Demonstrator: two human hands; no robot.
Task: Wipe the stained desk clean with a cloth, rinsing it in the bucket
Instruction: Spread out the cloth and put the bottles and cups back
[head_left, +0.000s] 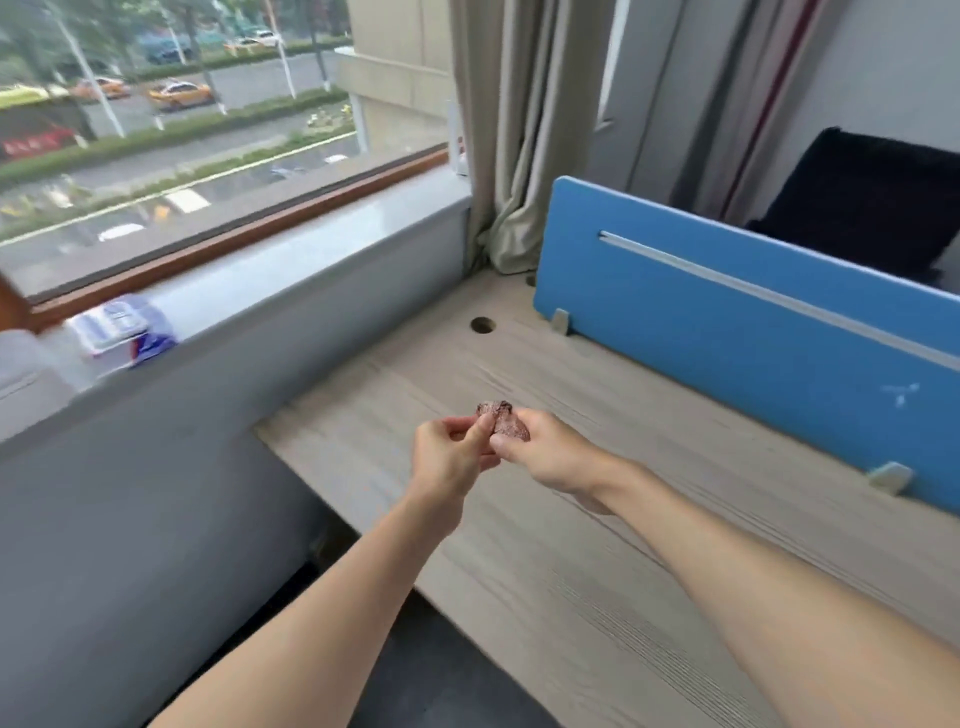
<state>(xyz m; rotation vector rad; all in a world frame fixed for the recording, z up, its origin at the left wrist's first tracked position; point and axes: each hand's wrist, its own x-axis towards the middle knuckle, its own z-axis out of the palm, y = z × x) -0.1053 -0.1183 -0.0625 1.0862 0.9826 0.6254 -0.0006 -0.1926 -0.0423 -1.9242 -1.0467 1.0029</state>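
A small, bunched, reddish-brown cloth (503, 420) hangs a little above the light wood-grain desk (597, 545). My left hand (449, 457) pinches its left side between thumb and fingers. From the right, my right hand (545, 452) grips the same cloth, with its fingers curled round it. Both hands meet over the desk's left half, near the edge. No bucket is in view, and I cannot make out a stain on the desk.
A blue divider panel (727, 322) stands along the desk's far right side on grey clips. A cable hole (482, 325) lies near the back corner. Left of the desk runs a grey windowsill wall (218, 395) bearing a blue-white pack (124, 330). Curtains (519, 156) hang behind.
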